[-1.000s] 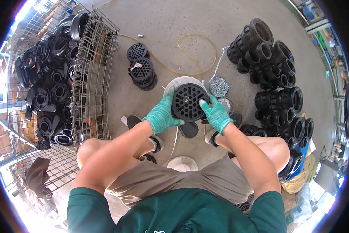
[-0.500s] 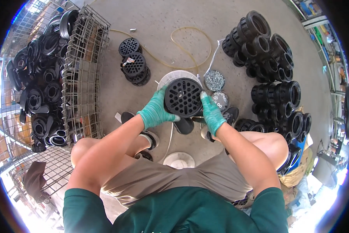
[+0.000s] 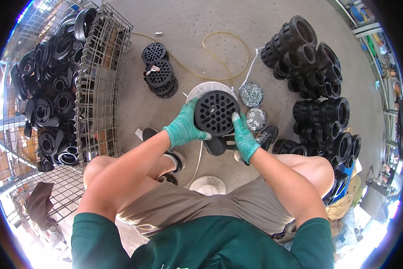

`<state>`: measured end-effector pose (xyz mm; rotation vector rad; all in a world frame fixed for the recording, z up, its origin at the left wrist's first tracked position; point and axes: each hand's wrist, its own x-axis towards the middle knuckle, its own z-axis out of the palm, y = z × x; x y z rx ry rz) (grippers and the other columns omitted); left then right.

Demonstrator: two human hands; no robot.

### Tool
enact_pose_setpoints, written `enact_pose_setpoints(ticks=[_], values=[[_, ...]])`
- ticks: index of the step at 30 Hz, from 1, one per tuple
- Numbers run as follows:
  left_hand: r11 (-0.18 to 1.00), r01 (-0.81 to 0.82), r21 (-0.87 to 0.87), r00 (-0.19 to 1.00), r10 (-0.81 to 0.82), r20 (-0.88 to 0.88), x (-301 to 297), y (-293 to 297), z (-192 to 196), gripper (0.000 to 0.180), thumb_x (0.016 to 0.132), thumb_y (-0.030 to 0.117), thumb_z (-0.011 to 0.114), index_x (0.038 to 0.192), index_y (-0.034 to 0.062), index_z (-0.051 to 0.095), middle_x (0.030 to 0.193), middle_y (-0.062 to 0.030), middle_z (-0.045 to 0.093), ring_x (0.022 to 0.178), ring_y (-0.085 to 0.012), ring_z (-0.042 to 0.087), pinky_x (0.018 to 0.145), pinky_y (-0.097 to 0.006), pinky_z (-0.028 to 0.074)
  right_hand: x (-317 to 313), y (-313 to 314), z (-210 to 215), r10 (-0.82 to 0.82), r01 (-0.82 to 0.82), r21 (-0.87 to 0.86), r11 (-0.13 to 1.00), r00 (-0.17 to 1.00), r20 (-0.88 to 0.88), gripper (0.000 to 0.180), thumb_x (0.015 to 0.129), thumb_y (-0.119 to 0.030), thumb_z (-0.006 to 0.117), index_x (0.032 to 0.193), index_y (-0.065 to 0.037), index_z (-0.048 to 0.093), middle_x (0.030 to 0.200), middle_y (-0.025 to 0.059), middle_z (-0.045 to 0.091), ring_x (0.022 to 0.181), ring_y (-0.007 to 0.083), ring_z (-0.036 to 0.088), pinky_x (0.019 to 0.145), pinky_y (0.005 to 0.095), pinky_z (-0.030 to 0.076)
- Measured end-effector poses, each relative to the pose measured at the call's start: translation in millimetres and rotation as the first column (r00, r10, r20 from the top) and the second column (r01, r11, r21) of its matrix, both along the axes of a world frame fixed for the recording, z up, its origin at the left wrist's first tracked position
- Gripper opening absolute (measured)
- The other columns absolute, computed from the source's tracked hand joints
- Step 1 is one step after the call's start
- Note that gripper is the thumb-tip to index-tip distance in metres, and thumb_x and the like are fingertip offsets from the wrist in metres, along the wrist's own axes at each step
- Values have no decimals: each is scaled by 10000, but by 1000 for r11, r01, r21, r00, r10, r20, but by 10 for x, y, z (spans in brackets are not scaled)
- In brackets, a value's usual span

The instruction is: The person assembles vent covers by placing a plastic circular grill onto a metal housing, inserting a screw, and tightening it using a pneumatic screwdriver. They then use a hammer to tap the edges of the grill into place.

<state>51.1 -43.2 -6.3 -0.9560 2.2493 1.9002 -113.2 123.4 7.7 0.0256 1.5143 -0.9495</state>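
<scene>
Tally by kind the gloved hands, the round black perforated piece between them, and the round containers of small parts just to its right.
Gloved hands: 2
Black perforated piece: 1
Round containers of small parts: 2
Total: 5

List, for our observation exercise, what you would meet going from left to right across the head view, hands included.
Wire basket of black parts → stacked black grates → gloved left hand → held black grate → gloved right hand → piled black ring-shaped parts
</scene>
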Motion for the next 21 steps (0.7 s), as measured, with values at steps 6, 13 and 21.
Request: enact_pose_setpoints(ticks=[6,13,21], values=[[999,4,-38,999,-2,46,-23,15,74,1334,571,125,975,1596,9,131,1537,-163,384,1409,-280,412,1190,-413,376,55,6,-129,-19,14,-79,997,998,-63,775,972,-666,530,1580,-307,212,1381,87,537,1058,209,612,754,384,584],[999,-2,-42,1000,3,24,8,-139,50,1339,547,135,991,1592,10,162,1518,-167,422,1406,-275,425,1191,-411,376,45,-135,-155,71,-92,-114,989,983,-170,822,977,-610,580,1595,-208,217,1447,116,505,1178,236,565,910,381,533],[990,111,-85,993,-108,38,65,-217,124,1278,575,128,980,1578,5,197,1528,-168,421,1424,-284,414,1190,-425,383,76,-80,-95,82,-121,-166,979,972,-222,739,1027,-551,524,1599,-183,236,1419,116,542,1094,234,635,932,463,529]])
